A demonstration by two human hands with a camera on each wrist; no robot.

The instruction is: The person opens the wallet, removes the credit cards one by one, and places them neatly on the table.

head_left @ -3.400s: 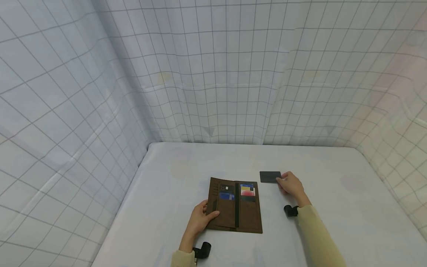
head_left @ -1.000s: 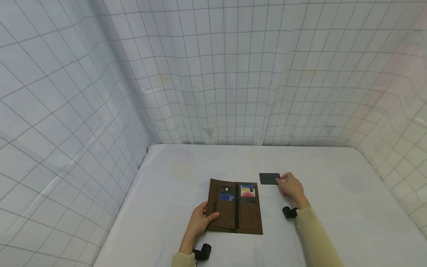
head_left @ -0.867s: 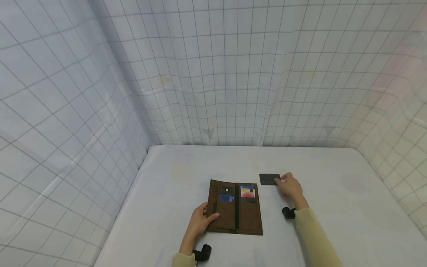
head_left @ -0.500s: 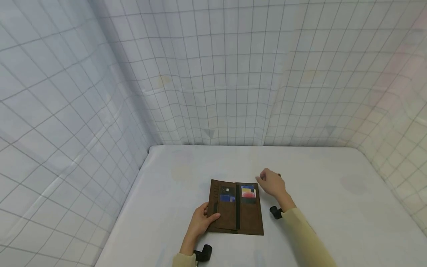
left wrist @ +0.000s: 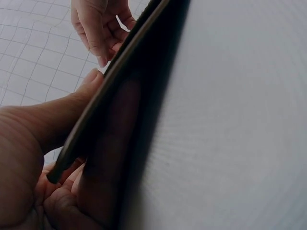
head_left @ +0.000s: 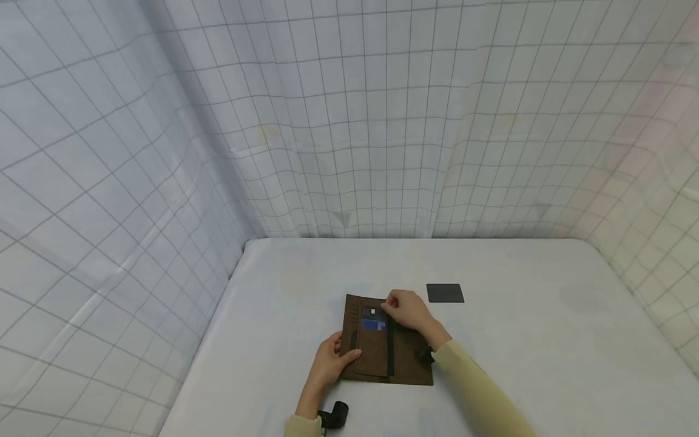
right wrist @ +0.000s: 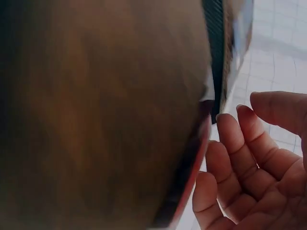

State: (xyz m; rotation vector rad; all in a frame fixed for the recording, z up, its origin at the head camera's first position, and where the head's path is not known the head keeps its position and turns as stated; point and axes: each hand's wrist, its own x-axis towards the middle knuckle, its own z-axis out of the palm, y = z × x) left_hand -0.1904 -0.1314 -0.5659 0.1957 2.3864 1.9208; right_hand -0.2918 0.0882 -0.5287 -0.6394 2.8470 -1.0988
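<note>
An open brown long wallet (head_left: 373, 355) lies on the white table. My left hand (head_left: 327, 363) grips its left edge; in the left wrist view the thumb (left wrist: 72, 108) is on top and the fingers are underneath, in shadow. A black card with a chip (head_left: 373, 311) and a blue card (head_left: 374, 325) sit in the left panel's slots. My right hand (head_left: 406, 309) hovers over the upper wallet, fingertips beside the chip card, and hides the right panel's cards. In the right wrist view its bent fingers (right wrist: 230, 136) and thumb stand apart with nothing between them.
A dark grey card (head_left: 445, 293) lies flat on the table, right of the wallet's top. White gridded curtains (head_left: 349, 121) rise behind the table (head_left: 295, 273) and along both sides. Black wrist cameras (head_left: 334, 415) stick out from the cuffs.
My right hand has let go of the dark grey card, leaving it on the table, and has moved left over the wallet to the chip card. The left hand keeps its grip.
</note>
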